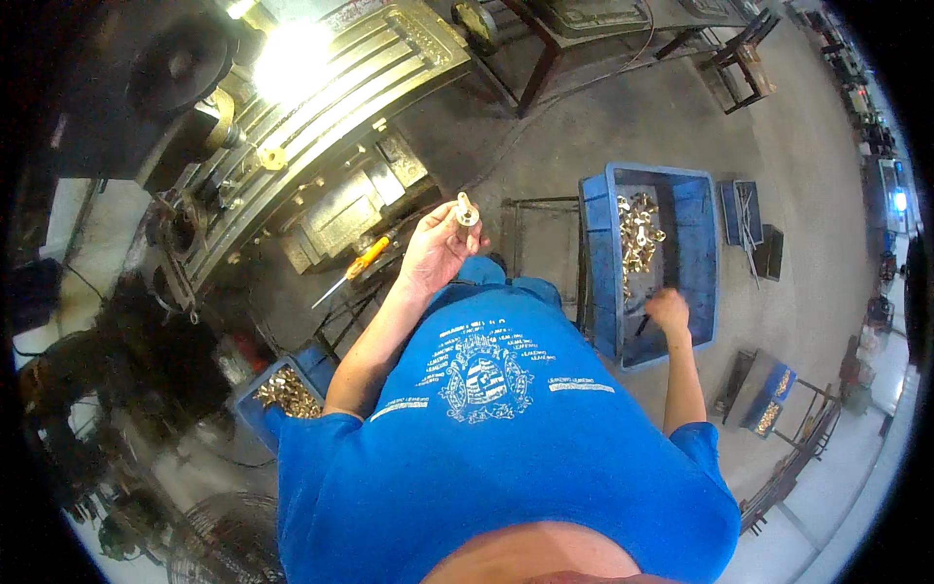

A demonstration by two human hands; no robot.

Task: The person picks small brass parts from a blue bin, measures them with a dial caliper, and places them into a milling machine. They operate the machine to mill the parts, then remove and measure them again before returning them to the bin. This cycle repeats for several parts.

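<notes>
White lettering (448, 366) runs in short rows on the blue shirt (545, 462), around a printed crest (484, 384) and towards the lower edge, with a pale strip (581, 386) nearer each side; its words are too blurred to read

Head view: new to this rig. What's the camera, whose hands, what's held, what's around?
No robot here: a head-worn fisheye camera looks down at the wearer, so straight edges bend. Both hands are the wearer's own. The left hand holds a small metal part in its fingers. The right hand is at the near end of a blue bin containing brass-coloured parts; its grip is unclear. Upper left is a slotted machine table.
</notes>
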